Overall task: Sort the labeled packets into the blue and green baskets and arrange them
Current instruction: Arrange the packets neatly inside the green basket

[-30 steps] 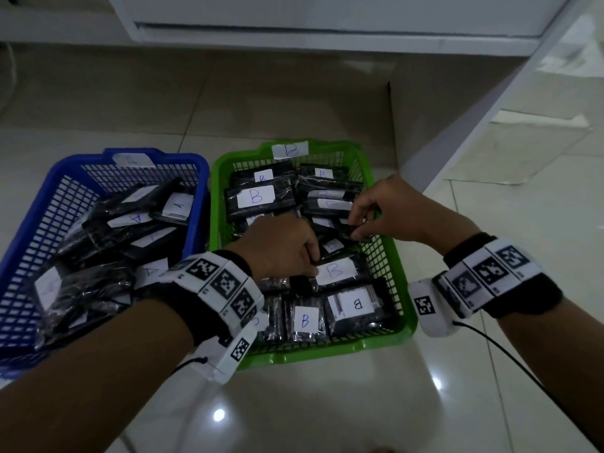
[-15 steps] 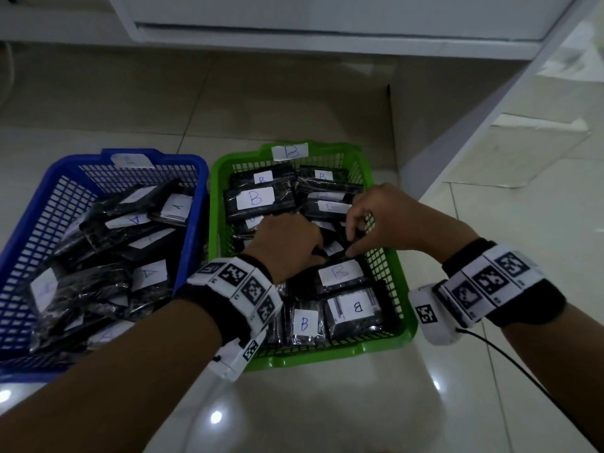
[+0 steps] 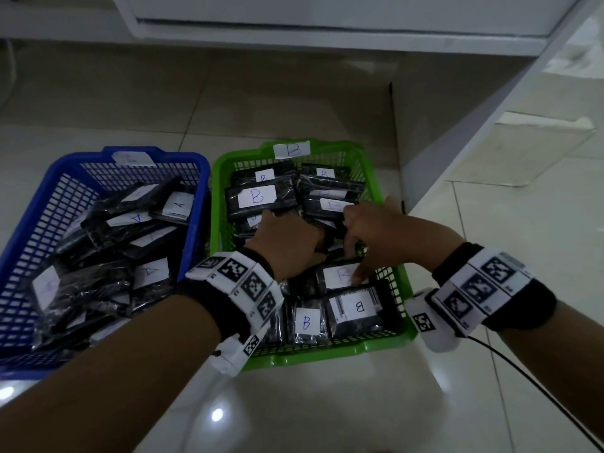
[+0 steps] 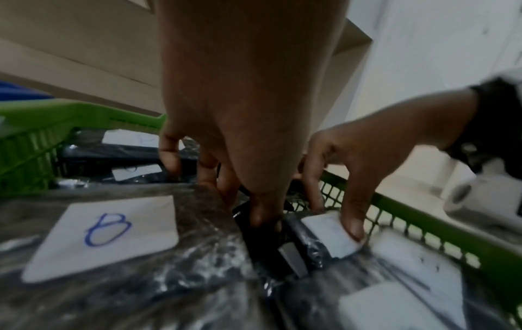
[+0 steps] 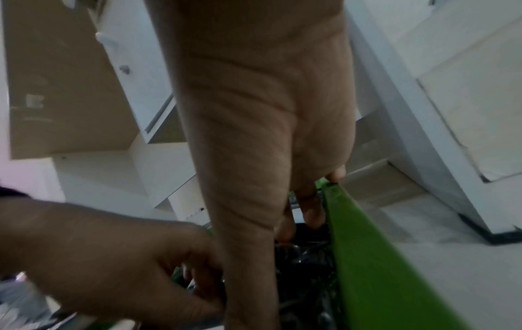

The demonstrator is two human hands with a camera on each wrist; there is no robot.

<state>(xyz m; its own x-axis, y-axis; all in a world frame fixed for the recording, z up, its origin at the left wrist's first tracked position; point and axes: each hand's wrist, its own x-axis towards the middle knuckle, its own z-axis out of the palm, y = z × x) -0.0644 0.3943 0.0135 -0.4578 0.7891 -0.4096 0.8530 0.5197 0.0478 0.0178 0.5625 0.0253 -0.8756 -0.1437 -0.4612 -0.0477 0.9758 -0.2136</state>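
Both our hands sit inside the green basket [image 3: 390,338], at 3 o'clock from the blue basket [image 3: 39,217]. Left hand [image 3: 287,243] curls down among B-labelled packets [image 3: 261,197]; grip unclear. Right hand [image 3: 376,233] presses a thumb on one packet's label [image 4: 330,232].

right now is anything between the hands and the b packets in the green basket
Nothing visible: both the left hand and right hand are already down among the B packets inside the green basket.
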